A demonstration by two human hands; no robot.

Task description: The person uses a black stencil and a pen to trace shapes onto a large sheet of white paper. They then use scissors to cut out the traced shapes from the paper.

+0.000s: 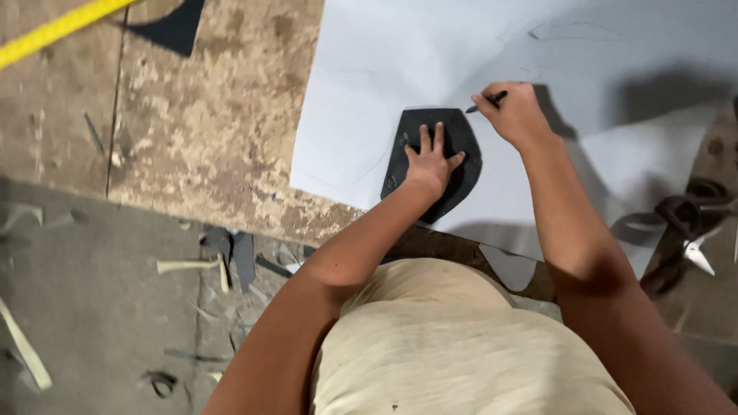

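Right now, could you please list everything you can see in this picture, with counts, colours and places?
template: one, black, flat on the sheet under the left hand
sheet: one, pale grey, spread over the workbench
pen: one, dark, tip at the template's upper right edge
workbench: one, worn brown
tape measure: one, yellow, top left corner
scissors: one pair, dark handles, right edge
scraps: several, pale and dark, on the floor at left
left hand: fingers spread, pressing the template
right hand: gripping the pen

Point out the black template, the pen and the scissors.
black template (465,154): head view, bare right part beside the fingers.
pen (496,98): head view, its dark shaft.
scissors (680,211): head view, dark handle loop.
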